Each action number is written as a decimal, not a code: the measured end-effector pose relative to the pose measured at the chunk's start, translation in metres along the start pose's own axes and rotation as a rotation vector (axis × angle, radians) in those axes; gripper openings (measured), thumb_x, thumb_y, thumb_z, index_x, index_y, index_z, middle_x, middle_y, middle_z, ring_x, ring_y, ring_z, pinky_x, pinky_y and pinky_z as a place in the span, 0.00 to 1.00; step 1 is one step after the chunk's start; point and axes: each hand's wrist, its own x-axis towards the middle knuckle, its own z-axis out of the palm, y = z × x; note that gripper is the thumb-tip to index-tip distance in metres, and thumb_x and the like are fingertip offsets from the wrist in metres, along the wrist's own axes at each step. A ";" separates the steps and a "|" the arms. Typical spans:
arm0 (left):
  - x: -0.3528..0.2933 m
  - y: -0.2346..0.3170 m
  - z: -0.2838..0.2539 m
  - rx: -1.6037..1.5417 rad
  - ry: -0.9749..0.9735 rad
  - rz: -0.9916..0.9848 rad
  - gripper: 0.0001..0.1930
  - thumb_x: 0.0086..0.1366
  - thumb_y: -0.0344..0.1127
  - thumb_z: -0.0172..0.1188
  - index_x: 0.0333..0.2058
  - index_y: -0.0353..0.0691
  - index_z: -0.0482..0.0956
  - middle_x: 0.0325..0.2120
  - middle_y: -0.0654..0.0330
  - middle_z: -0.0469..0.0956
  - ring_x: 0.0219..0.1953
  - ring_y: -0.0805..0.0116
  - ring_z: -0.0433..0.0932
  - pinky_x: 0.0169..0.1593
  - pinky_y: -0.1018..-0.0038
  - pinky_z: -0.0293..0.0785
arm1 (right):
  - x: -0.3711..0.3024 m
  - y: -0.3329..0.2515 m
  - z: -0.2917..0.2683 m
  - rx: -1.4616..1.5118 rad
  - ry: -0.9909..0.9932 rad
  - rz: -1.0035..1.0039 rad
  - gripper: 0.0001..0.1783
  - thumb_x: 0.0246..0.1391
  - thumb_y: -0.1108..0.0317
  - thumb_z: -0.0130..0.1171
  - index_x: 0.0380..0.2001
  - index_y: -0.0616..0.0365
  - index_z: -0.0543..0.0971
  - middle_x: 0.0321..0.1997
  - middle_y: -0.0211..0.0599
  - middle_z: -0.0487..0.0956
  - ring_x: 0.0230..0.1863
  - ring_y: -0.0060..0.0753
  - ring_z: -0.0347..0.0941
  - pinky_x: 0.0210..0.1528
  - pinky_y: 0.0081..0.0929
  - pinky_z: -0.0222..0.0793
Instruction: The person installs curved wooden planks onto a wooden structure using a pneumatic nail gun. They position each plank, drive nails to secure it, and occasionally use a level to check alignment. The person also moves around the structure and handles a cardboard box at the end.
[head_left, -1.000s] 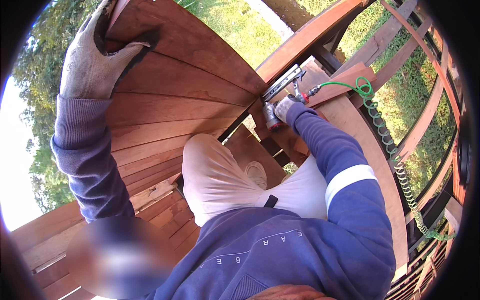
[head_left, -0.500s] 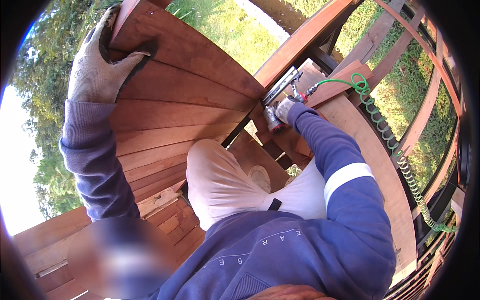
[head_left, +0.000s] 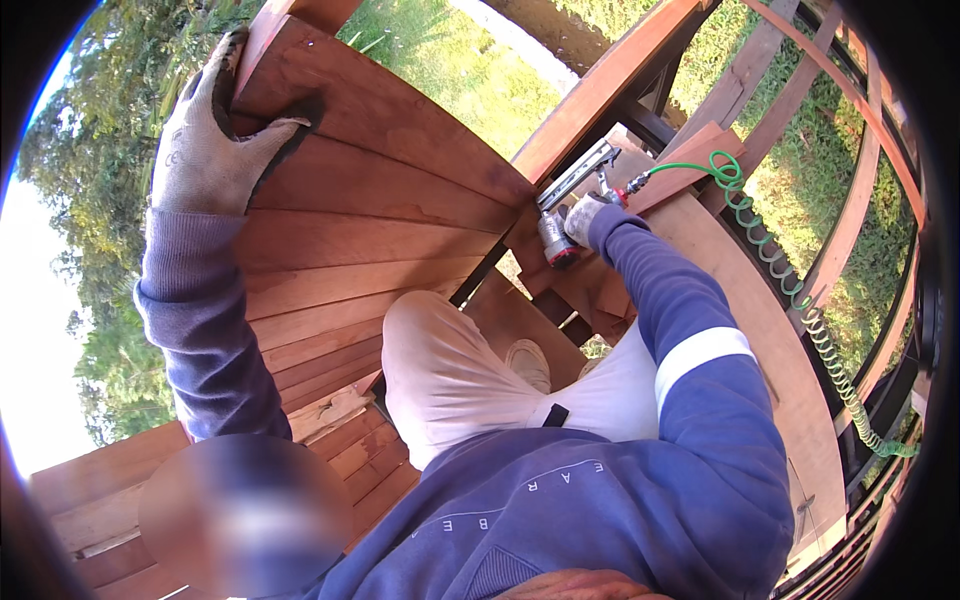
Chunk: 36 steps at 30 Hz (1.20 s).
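Note:
My left hand (head_left: pixel 205 150), in a pale work glove with dark fingertips, grips the end of the topmost wooden plank (head_left: pixel 350 85). Its thumb lies on the plank's face and the fingers wrap around the end edge. Reddish planks sit edge to edge below it, forming a slatted panel (head_left: pixel 340 240). At the panel's right end, my gloved right hand (head_left: pixel 582 218) is closed around the handle of a pneumatic nail gun (head_left: pixel 557 245) with a long silver magazine. The gun's nose is close to the panel's end; whether it touches is unclear. A green coiled air hose (head_left: pixel 735 185) runs from the gun.
A curved wooden board (head_left: pixel 770 340) lies right of my legs. Wood offcuts (head_left: pixel 610 295) lie by my feet, near gaps in the floor. A dark metal frame with wooden strips (head_left: pixel 850 220) curves along the right. A wooden rail (head_left: pixel 600 90) stands beyond the panel, with grass outside.
The scene has shifted slightly to the right in view. The nail gun has tilted a little, its magazine lying flatter. Both hands keep their hold.

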 end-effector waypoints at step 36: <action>-0.006 -0.072 -0.053 -0.668 -0.439 -0.013 0.30 0.65 0.54 0.53 0.52 0.31 0.73 0.47 0.52 0.77 0.52 0.65 0.72 0.56 0.73 0.64 | -0.296 -0.116 0.118 0.838 -0.327 1.254 0.33 0.59 0.62 0.42 0.68 0.40 0.52 0.63 0.42 0.68 0.57 0.45 0.71 0.57 0.47 0.65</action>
